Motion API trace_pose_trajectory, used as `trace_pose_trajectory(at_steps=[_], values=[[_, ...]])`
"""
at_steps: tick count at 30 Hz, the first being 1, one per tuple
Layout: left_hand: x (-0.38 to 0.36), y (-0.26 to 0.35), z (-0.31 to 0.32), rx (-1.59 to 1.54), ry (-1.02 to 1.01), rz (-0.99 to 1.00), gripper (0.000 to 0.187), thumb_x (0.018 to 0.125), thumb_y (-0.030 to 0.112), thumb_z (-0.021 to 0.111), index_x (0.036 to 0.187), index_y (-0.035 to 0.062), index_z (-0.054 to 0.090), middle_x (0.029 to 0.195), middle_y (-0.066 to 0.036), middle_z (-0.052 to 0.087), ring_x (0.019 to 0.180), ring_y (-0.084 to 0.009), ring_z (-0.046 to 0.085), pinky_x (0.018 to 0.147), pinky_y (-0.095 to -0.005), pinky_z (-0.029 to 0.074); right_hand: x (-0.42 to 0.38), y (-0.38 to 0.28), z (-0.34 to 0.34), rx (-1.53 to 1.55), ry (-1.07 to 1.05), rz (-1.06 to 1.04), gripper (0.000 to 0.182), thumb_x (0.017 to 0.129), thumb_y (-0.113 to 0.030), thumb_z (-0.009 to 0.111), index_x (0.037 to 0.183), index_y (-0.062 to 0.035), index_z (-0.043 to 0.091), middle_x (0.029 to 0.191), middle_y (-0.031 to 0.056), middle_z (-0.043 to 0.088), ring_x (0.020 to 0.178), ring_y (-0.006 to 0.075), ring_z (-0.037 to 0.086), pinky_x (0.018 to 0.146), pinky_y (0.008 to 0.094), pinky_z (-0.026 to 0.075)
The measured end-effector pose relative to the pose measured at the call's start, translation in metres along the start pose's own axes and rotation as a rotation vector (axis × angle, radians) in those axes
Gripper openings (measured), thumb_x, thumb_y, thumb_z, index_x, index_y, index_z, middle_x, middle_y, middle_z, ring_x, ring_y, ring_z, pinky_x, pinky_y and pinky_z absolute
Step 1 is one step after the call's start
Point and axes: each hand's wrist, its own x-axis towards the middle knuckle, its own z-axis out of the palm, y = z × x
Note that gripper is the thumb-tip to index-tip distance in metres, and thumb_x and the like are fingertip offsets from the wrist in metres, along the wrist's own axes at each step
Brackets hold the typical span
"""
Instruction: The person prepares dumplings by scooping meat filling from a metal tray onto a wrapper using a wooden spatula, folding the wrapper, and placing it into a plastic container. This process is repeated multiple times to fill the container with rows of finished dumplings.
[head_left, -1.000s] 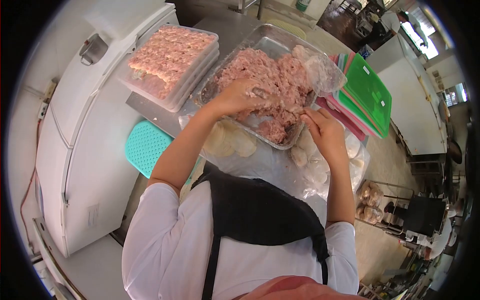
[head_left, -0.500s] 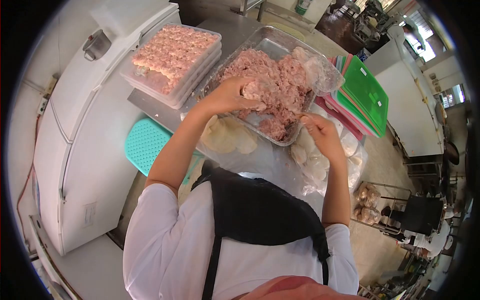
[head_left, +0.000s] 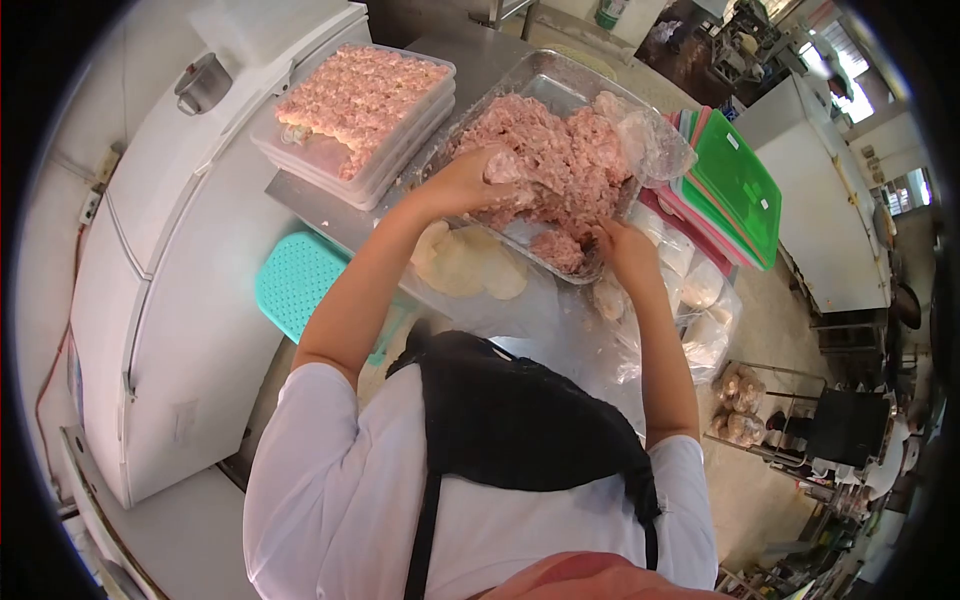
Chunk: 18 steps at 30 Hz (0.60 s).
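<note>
A clear tray holds a large mound of ground meat. Over its near left side my left hand is curled around a pale dumpling with pinkish meat in it. My right hand is closed at the near right corner, its fingertips against a smaller clump of meat; whatever they pinch is hidden. Round, thin dumpling wrappers lie in a loose pile in front of the tray, below my left forearm.
Stacked clear containers, the top one filled with rows of meat dumplings, stand left of the tray. Plastic bags of white rounds and a stack of green and pink lids lie right. A turquoise stool stands below the table.
My right hand has moved slightly up and inward, from the tray's rim to the clump of meat. My left hand still holds the dumpling over the tray. The view has shifted slightly.
</note>
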Motion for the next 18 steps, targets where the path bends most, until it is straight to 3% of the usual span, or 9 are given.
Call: trace_pose_trajectory(at_steps=[1, 2, 4, 5, 8, 10, 11, 14, 18], values=[[-0.009, 0.010, -0.003, -0.127, -0.027, -0.115, 0.056, 0.073, 0.024, 0.076, 0.122, 0.0055, 0.056, 0.118, -0.015, 0.060, 0.106, -0.0277, 0.058, 0.093, -0.0347, 0.044, -0.004, -0.002, -0.012, 0.035, 0.002, 0.031, 0.022, 0.088, -0.017, 0.059, 0.102, -0.0018, 0.065, 0.085, 0.0171, 0.063, 0.080, 0.0353, 0.061, 0.070, 0.0420, 0.048], [-0.015, 0.013, -0.004, -0.057, 0.034, 0.081, 0.057, 0.073, 0.023, 0.077, 0.123, 0.0059, 0.056, 0.119, -0.014, 0.060, 0.106, -0.0278, 0.058, 0.093, -0.0348, 0.044, -0.012, -0.006, -0.022, 0.070, -0.001, 0.073, 0.021, 0.088, -0.017, 0.060, 0.101, -0.0008, 0.065, 0.086, 0.0175, 0.064, 0.080, 0.0350, 0.061, 0.070, 0.0410, 0.048], [-0.019, 0.015, -0.010, 0.074, 0.157, 0.491, 0.058, 0.072, 0.021, 0.077, 0.124, 0.0069, 0.056, 0.120, -0.013, 0.059, 0.106, -0.0280, 0.058, 0.094, -0.0349, 0.043, -0.021, -0.015, -0.038, 0.452, 0.048, 0.185, 0.022, 0.088, -0.017, 0.061, 0.101, -0.0002, 0.066, 0.091, 0.0188, 0.065, 0.082, 0.0345, 0.061, 0.073, 0.0382, 0.049], [-0.019, 0.014, -0.013, 0.064, 0.099, 0.500, 0.056, 0.072, 0.020, 0.077, 0.123, 0.0062, 0.056, 0.120, -0.013, 0.060, 0.105, -0.0269, 0.058, 0.093, -0.0347, 0.044, -0.023, -0.022, -0.046, 0.642, 0.077, 0.231, 0.022, 0.088, -0.017, 0.061, 0.101, 0.0002, 0.066, 0.093, 0.0195, 0.065, 0.082, 0.0342, 0.061, 0.074, 0.0369, 0.049], [-0.021, 0.014, -0.026, 0.050, -0.075, 0.495, 0.050, 0.072, 0.017, 0.078, 0.117, 0.0048, 0.059, 0.117, -0.011, 0.061, 0.102, -0.0237, 0.059, 0.090, -0.0339, 0.044, -0.027, -0.062, -0.067, 0.803, -0.003, -0.064, 0.023, 0.089, -0.018, 0.062, 0.106, -0.0031, 0.066, 0.085, 0.0102, 0.064, 0.072, 0.0194, 0.059, 0.069, 0.0298, 0.047], [-0.022, 0.019, -0.034, 0.058, -0.217, 0.461, 0.045, 0.071, 0.016, 0.078, 0.112, 0.0045, 0.062, 0.113, -0.011, 0.063, 0.101, -0.0218, 0.059, 0.090, -0.0333, 0.045, -0.018, -0.087, -0.064, 0.646, -0.027, -0.156, 0.022, 0.088, -0.017, 0.062, 0.103, -0.0015, 0.066, 0.089, 0.0154, 0.064, 0.076, 0.0279, 0.061, 0.070, 0.0333, 0.049], [-0.022, 0.016, -0.038, 0.086, -0.188, 0.472, 0.042, 0.072, 0.016, 0.078, 0.109, 0.0043, 0.063, 0.111, -0.010, 0.064, 0.100, -0.0206, 0.059, 0.089, -0.0330, 0.045, -0.016, -0.097, -0.065, 0.567, -0.039, -0.199, 0.022, 0.088, -0.017, 0.061, 0.102, -0.0007, 0.066, 0.091, 0.0180, 0.064, 0.078, 0.0321, 0.061, 0.071, 0.0351, 0.049], [-0.019, 0.000, -0.055, 0.089, -0.120, 0.472, 0.036, 0.072, 0.017, 0.078, 0.103, 0.0040, 0.064, 0.105, -0.009, 0.065, 0.099, -0.0176, 0.058, 0.088, -0.0318, 0.045, -0.009, -0.127, -0.091, 0.147, 0.154, -0.075, 0.019, 0.088, -0.018, 0.061, 0.099, -0.0043, 0.067, 0.085, 0.0141, 0.063, 0.074, 0.0320, 0.061, 0.065, 0.0388, 0.049], [-0.022, -0.012, -0.091, -0.012, -0.204, 0.358, 0.041, 0.072, 0.019, 0.079, 0.107, 0.0044, 0.062, 0.102, -0.008, 0.065, 0.098, -0.0157, 0.057, 0.086, -0.0306, 0.046, -0.001, -0.170, -0.078, 0.050, 0.230, -0.136, 0.018, 0.087, -0.022, 0.062, 0.098, -0.0091, 0.068, 0.082, 0.0112, 0.061, 0.073, 0.0323, 0.061, 0.062, 0.0412, 0.048]])
